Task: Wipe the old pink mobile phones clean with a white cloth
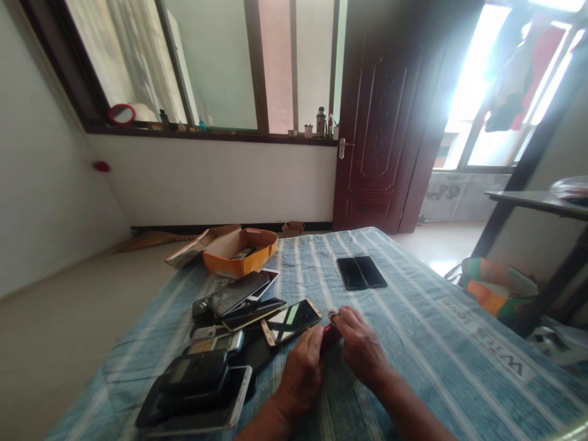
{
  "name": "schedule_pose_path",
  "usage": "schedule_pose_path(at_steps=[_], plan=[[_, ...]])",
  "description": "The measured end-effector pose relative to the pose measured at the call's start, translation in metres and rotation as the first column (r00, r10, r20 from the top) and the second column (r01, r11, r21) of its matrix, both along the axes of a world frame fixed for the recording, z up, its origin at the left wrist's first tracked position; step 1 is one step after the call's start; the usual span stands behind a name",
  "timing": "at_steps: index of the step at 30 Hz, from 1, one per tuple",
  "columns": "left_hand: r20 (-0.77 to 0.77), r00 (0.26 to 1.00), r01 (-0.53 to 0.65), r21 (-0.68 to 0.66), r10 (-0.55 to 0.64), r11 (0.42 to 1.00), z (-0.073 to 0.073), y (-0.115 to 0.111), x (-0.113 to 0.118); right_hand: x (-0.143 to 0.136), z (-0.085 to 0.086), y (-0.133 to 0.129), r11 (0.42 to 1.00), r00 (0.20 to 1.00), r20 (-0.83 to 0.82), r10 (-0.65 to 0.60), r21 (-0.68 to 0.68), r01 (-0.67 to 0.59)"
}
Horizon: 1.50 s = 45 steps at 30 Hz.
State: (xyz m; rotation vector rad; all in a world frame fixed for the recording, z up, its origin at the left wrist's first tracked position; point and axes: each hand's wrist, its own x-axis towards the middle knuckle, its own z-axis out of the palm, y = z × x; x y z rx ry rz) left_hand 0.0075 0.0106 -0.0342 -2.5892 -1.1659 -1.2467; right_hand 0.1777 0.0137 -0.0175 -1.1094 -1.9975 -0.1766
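Near the front middle of the cloth-covered table, my left hand (304,367) has its fingers closed on a small dark red object (329,339). My right hand (359,343) grips the other side of the same object, which is mostly hidden between the hands. A gold-framed phone (292,321) lies just left of my hands, its screen reflecting light. Further left is a pile of phones, among them a black one (239,292), a keypad phone (215,341) and a bulky black device (195,372) on a white-framed phone (242,398). Two black phones (362,272) lie side by side beyond my right hand.
An open orange box (241,260) with something dark inside stands at the table's far left edge. The blue striped cloth (413,343) covers the table. Behind are a dark red door (383,122) and a window ledge; a shelf (542,201) stands at the right.
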Motion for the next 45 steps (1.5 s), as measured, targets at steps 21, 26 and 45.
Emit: schedule_pose_path(at_steps=[21,26,45], plan=[[-0.019,0.999,-0.031,0.029,0.032,0.999,-0.004,-0.001,0.001,0.009,-0.008,0.007,0.982,0.987,-0.020,-0.158,0.102,0.159],[0.030,1.000,-0.001,0.019,0.001,1.000,0.001,-0.002,0.002,-0.007,-0.007,-0.004,0.992,1.000,0.010,-0.029,0.127,0.027],[0.205,0.979,0.032,-0.213,0.012,0.976,0.009,-0.002,0.005,0.024,-0.006,0.016,0.883,0.840,-0.488,-0.239,-0.468,-0.020]])
